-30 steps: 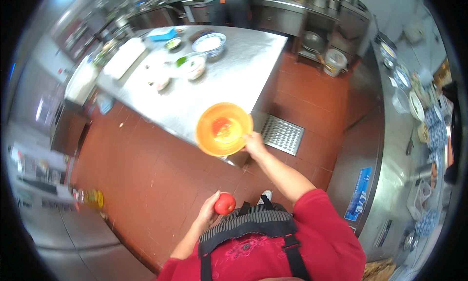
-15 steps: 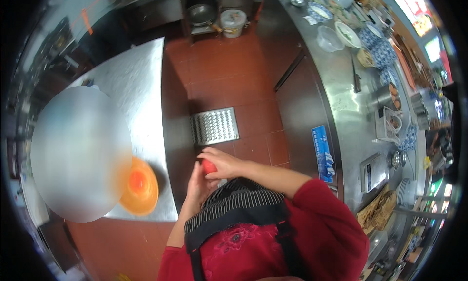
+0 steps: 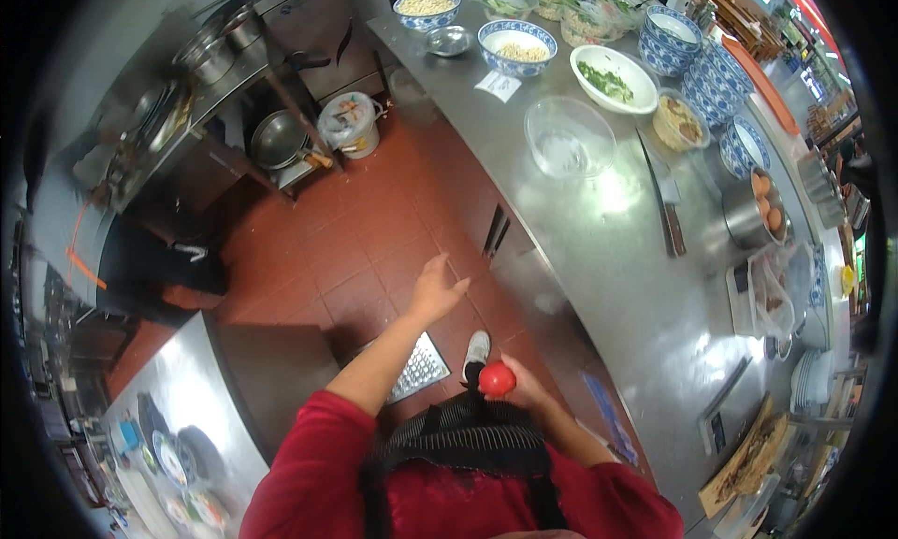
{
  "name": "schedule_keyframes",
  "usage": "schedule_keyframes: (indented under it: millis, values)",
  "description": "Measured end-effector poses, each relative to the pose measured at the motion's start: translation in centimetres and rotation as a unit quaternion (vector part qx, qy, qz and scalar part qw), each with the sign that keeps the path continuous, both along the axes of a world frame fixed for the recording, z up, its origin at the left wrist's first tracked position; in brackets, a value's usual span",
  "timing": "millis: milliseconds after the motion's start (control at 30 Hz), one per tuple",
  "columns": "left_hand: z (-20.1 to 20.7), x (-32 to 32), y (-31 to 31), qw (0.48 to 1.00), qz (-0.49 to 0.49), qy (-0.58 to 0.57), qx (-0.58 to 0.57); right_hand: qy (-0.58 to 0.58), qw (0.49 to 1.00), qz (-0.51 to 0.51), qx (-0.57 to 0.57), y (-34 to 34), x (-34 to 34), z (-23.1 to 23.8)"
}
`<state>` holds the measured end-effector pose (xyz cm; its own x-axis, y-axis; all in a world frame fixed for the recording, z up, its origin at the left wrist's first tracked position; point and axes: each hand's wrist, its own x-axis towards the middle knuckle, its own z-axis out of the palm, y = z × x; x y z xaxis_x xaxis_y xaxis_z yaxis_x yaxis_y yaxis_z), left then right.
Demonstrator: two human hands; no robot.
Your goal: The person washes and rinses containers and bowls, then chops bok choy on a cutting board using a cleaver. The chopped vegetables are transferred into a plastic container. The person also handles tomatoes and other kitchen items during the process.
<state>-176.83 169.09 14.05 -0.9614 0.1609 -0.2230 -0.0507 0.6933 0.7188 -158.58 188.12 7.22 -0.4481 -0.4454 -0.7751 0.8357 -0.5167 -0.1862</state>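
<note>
A round, glossy red tomato (image 3: 497,379) rests in my right hand (image 3: 530,391), whose fingers curl round it in front of the striped black apron. My left hand (image 3: 440,291) reaches out ahead over the floor, fingers apart and holding nothing. To the right is a steel counter (image 3: 627,287). On it lie a brown-handled knife (image 3: 673,230) and a clear plastic bowl (image 3: 547,156), both away from my hands.
Farther along the counter stand a white bowl of chopped greens (image 3: 608,81), patterned blue-and-white bowls (image 3: 720,81) and a metal pot of eggs (image 3: 748,223). A second counter (image 3: 201,389) is at lower left. A lidded bucket (image 3: 351,128) and a floor drain grate (image 3: 416,371) are ahead.
The view has swung toward the right-hand counter. My hands, together at the tomato before, are now apart: the left has let go and stretched forward, while the right keeps the tomato.
</note>
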Motion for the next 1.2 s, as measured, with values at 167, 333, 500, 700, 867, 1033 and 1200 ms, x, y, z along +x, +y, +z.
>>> schedule_keyframes:
  millis: [167,333,500,700,867,1033,1200]
  values:
    - [-3.7,-13.5,8.6,0.999,-0.011,-0.03,0.007,-0.017,1.0,0.002,-0.014,-0.6,-5.0,-1.2]
    - [-9.1,-17.3,11.5,0.981,0.078,0.137,0.115,-0.057,0.993,-0.057,0.084,-1.3,-8.0,-2.8]
    - [-9.9,-16.8,10.3,0.979,0.01,0.142,0.147,-0.086,0.98,-0.14,0.116,-3.2,-9.8,-2.8]
    - [-9.9,-14.6,-1.9,0.968,-0.008,0.144,0.205,-0.047,0.982,-0.135,0.12,-6.6,-12.4,-4.0]
    - [-9.6,-13.0,-23.2,0.974,-0.02,-0.122,0.19,-0.114,0.979,-0.09,0.145,-10.7,-17.7,-6.5]
    - [0.0,-17.6,-37.3,0.938,0.276,-0.155,0.139,-0.083,0.966,-0.117,0.214,-14.9,-26.1,-10.3]
    - [-1.7,-19.0,-38.6,0.981,-0.017,-0.049,-0.188,-0.034,0.964,-0.242,0.101,-16.6,-37.6,-18.6]
